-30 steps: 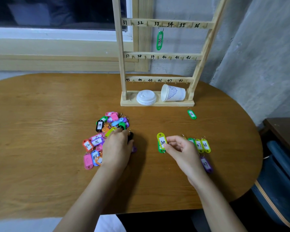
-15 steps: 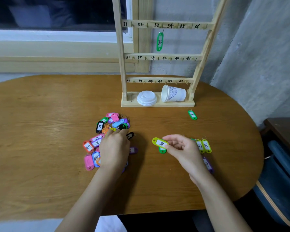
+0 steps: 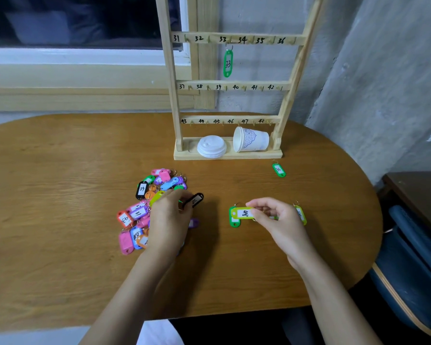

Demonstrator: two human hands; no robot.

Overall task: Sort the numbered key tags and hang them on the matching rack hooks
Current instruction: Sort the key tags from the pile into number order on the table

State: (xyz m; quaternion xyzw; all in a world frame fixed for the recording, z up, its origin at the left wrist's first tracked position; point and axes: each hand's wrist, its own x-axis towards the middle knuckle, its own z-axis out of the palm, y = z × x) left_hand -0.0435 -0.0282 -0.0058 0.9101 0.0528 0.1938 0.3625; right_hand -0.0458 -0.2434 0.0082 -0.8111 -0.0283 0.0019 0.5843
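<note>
A heap of coloured numbered key tags [image 3: 144, 210] lies on the wooden table [image 3: 60, 245]. My left hand [image 3: 168, 221] rests over the heap's right side and pinches a black tag [image 3: 195, 200] at its fingertips. My right hand [image 3: 276, 220] pinches a yellow-green tag [image 3: 241, 213] by its ring end, held flat just above a green tag [image 3: 234, 221]. Another yellow tag [image 3: 300, 214] peeks out behind that hand. The wooden rack [image 3: 230, 85] stands at the back with hooks numbered 31 to 48. A green tag 33 [image 3: 227, 63] hangs on it.
A lone green tag [image 3: 279, 169] lies near the rack's right foot. A white lid stack [image 3: 211, 146] and a tipped paper cup [image 3: 250, 139] sit on the rack's base. A blue chair [image 3: 413, 270] stands at the right, beyond the table edge.
My right hand has turned the yellow-green tag from upright to lying sideways and lowered it. My left hand has lifted the black tag out of the heap's right edge.
</note>
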